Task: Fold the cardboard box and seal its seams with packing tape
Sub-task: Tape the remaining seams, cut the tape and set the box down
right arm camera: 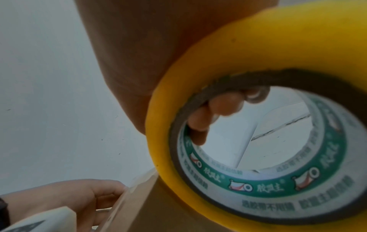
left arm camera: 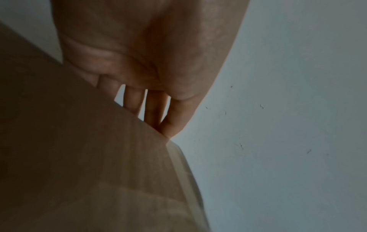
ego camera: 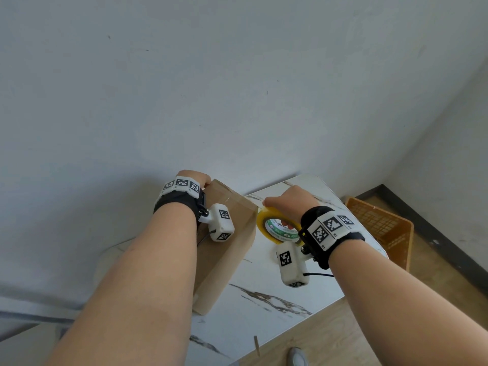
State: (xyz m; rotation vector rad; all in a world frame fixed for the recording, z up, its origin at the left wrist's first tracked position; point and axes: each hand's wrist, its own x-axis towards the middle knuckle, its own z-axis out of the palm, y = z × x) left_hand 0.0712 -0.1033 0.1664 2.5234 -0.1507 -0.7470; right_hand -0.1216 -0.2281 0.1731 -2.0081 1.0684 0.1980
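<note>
on the marble-patterned counter [ego camera: 277,286] the cardboard box [ego camera: 227,249] is stood on end, near the wall, its top face folded shut. the left hand [ego camera: 196,178] is hooked over the far top edge of the box; from the left wrist view the fingers [left arm camera: 152,108] are seen curled over that edge, so the box is gripped and steadied. the right hand [ego camera: 287,200] is closed on the yellow tape roll [ego camera: 277,227], with fingertips [right arm camera: 224,105] tucked inside the green-printed core and the rest of the hand over the outer rim. the roll is held just beside the box's right top edge, touching or nearly touching it; which cannot be told. a glossy strip of tape [left arm camera: 178,158] appears to be laid already along a box edge.

judged from this, a strip is being drawn across the top and down the side. several faults are possible: the box, tall and standing on a narrow end, could be tipped or slid if the roll is pulled harder than the left grip resists; the tape could be laid crooked or wrinkled if the roll is twisted; the free tape could fold onto itself if tension is lost. an orange crate [ego camera: 380,228] is set on the floor past the counter.
</note>
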